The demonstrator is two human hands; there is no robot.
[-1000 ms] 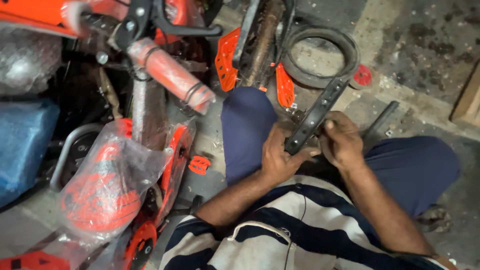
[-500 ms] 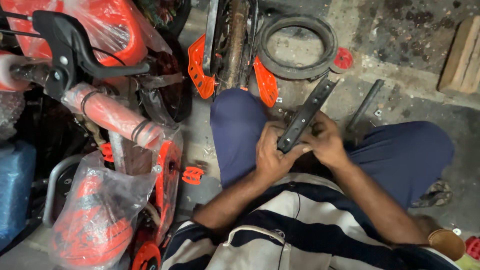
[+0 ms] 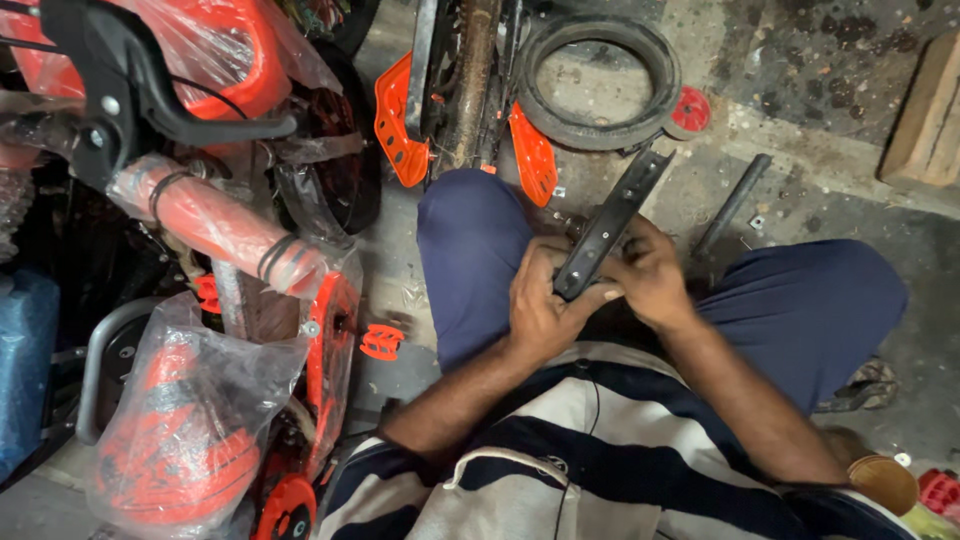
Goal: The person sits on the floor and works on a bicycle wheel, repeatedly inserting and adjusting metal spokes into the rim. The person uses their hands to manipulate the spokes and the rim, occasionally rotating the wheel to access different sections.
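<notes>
Head view: a big orange bike wrapped in plastic (image 3: 190, 250) is seen at the left of the frame, and a black tyre (image 3: 600, 80) is laid on the floor at the top. A long black metal bar (image 3: 610, 225) is held in the middle, with the left hand (image 3: 545, 305) closed around its lower end and the right hand (image 3: 650, 275) pressed on it beside. The bar could be dropped onto the knees if the grip is loosened, since most of it is left sticking up.
</notes>
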